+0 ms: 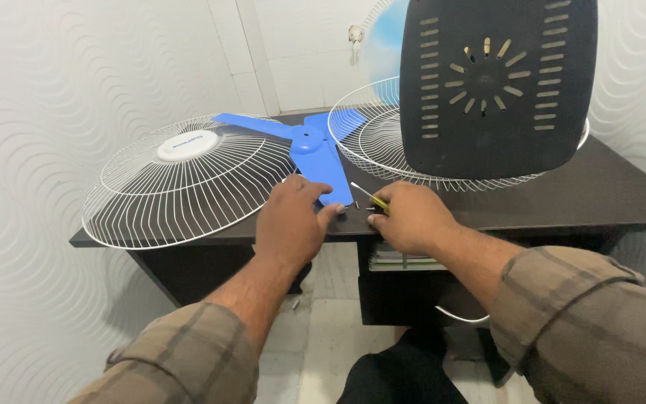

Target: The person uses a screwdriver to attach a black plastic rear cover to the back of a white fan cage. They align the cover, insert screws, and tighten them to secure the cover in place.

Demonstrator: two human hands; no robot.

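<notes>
My right hand (411, 218) is gripping a screwdriver (371, 198) at the desk's (607, 191) near edge; my left hand (291, 224) is resting half-open, empty, touching the blue fan blade (309, 146).

One label only: round white badge (187, 145) at the hub of the white wire fan guard (181, 179), which lies flat on the left end of the dark tabletop (607, 194). Oval in this view, slightly raised, with small blue print across its middle. It sits left of the blue blade (309, 146). No packages, signs or screens in view.
</notes>
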